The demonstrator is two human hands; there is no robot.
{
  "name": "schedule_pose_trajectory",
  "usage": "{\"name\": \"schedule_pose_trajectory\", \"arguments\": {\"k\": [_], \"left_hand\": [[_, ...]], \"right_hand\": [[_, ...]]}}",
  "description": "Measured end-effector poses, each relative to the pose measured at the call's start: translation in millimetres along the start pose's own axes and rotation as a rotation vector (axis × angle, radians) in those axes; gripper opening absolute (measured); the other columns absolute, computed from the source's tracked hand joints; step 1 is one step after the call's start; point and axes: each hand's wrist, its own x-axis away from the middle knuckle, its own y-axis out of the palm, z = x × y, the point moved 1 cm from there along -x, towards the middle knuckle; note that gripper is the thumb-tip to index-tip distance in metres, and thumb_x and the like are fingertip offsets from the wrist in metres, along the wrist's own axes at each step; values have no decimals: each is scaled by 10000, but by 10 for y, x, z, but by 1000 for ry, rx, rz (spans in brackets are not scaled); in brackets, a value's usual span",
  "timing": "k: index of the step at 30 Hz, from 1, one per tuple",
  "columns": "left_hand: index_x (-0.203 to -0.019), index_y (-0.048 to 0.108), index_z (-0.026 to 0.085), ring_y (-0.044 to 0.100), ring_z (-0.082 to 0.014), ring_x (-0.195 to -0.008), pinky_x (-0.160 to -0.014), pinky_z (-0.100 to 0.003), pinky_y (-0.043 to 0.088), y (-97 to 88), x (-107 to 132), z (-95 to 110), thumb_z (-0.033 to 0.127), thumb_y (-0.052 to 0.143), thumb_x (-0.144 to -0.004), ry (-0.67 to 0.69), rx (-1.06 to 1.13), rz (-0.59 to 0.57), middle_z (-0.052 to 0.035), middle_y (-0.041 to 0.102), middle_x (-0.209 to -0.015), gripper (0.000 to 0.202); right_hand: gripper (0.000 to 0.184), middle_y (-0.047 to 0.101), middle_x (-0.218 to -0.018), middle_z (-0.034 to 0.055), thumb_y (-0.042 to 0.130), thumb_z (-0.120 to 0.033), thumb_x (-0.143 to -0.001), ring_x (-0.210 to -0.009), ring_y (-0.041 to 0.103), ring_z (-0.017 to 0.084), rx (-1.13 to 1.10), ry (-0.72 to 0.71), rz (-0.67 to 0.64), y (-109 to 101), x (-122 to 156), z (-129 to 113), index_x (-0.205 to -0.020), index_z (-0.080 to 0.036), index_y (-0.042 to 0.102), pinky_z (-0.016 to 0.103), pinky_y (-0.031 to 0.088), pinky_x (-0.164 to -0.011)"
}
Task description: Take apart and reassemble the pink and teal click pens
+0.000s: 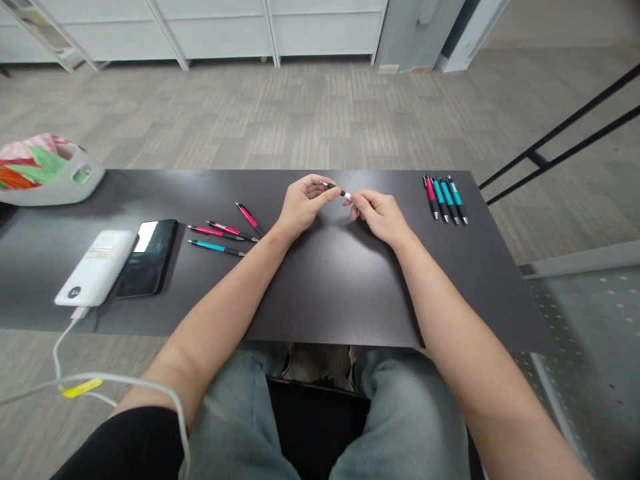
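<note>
**Pen piece (345, 195) in both hands: light, stiff, easy to fumble**

Clock centred on mid-desk (340, 293), 12 away from the sitter. Piece is up off the desk top near 12, slim, dark at one end, white at the other; exact type too small to tell from here. Left hand (303, 203) has the dark end between thumb and fingers; right hand (380, 213) pinches the white end with thumb and forefinger.

Handling, my read: next to no weight, rigid, probably smooth plastic, so it may twist or slip in dry fingertips and roll if dropped. Thin section, don't bend it. Best hold: light pinch on the shaft, one hand per end, pull or push straight along the axis.

Around: loose pens (215, 232) toward 10, three pink, one teal. Pen row (445, 199) toward 2, one pink, three teal. Phone (146, 267) near 9.
</note>
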Motion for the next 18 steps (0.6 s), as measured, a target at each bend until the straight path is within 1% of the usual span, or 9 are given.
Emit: {"name": "schedule_pose_trajectory", "arguments": {"k": [2, 4, 6, 8, 10, 12, 14, 16, 18], "left_hand": [[-977, 848, 248, 920, -241, -980, -1018, -389, 735, 1, 0, 2, 558, 1329, -714, -6, -3, 0, -39, 933, -1000, 630], [-981, 848, 245, 922, -243, -987, -1032, -394, 736, 2, 0, 5, 560, 1328, -717, -9, -1, 2, -46, 934, -1008, 632], [-979, 850, 242, 921, -240, -982, -1033, -394, 736, 2, 0, 3, 573, 1331, -708, -2, 6, 2, -49, 935, -1013, 644], [-980, 853, 242, 921, -240, -981, -1032, -395, 738, -1, 0, -5, 592, 1329, -707, 6, 11, -3, -51, 938, -1021, 651], [-985, 856, 245, 923, -244, -986, -1032, -400, 742, -4, -1, -16, 611, 1324, -710, 13, 7, -6, -50, 943, -1028, 655], [-987, 855, 248, 924, -248, -990, -1036, -405, 745, -7, -4, -25, 616, 1322, -713, 18, 0, -2, -47, 944, -1026, 655], [-991, 851, 248, 926, -249, -994, -1037, -407, 743, -9, -5, -29, 606, 1319, -727, 17, -8, 8, -44, 938, -1014, 645], [-995, 846, 247, 928, -251, -1001, -1039, -407, 739, -9, -5, -26, 601, 1314, -741, 14, -11, 15, -42, 931, -1005, 640], [-992, 847, 248, 923, -250, -993, -1028, -405, 737, -5, -2, -18, 624, 1316, -724, 9, -8, 12, -41, 928, -999, 659]], "right_hand": [[480, 810, -880, 52, 926, -854, -1092, -971, 793, 371, 4, 1, 2, -3, 6, 10, -1185, -384, 903, 575, 685, -948], [497, 831, -929, 52, 987, -842, -1043, -974, 774, 368, 14, -22, 35, -8, 14, 5, -1242, -395, 899, 574, 672, -938], [506, 835, -933, 59, 982, -864, -1033, -969, 775, 372, 19, -35, 34, -8, 21, -6, -1191, -392, 894, 575, 666, -932], [526, 829, -896, 65, 895, -908, -1083, -945, 790, 376, 7, -27, -5, -5, 24, -15, -1113, -383, 891, 580, 670, -934], [553, 833, -885, 65, 849, -935, -1103, -922, 798, 374, -8, -20, -25, -2, 24, -18, -1130, -385, 900, 580, 677, -938], [566, 855, -928, 64, 921, -940, -1043, -909, 794, 370, -7, -38, 14, -3, 26, -15, -1189, -393, 901, 580, 681, -934], [571, 884, -999, 71, 997, -918, -985, -919, 796, 373, 2, -66, 81, -5, 31, -10, -1191, -395, 891, 587, 680, -945], [536, 897, -1026, 81, 985, -900, -1008, -948, 809, 382, 6, -77, 110, -4, 38, -11, -1136, -390, 882, 598, 677, -976], [501, 891, -997, 86, 928, -884, -1069, -984, 826, 394, 9, -72, 91, -5, 42, -26, -1087, -386, 880, 598, 674, -992]]}}
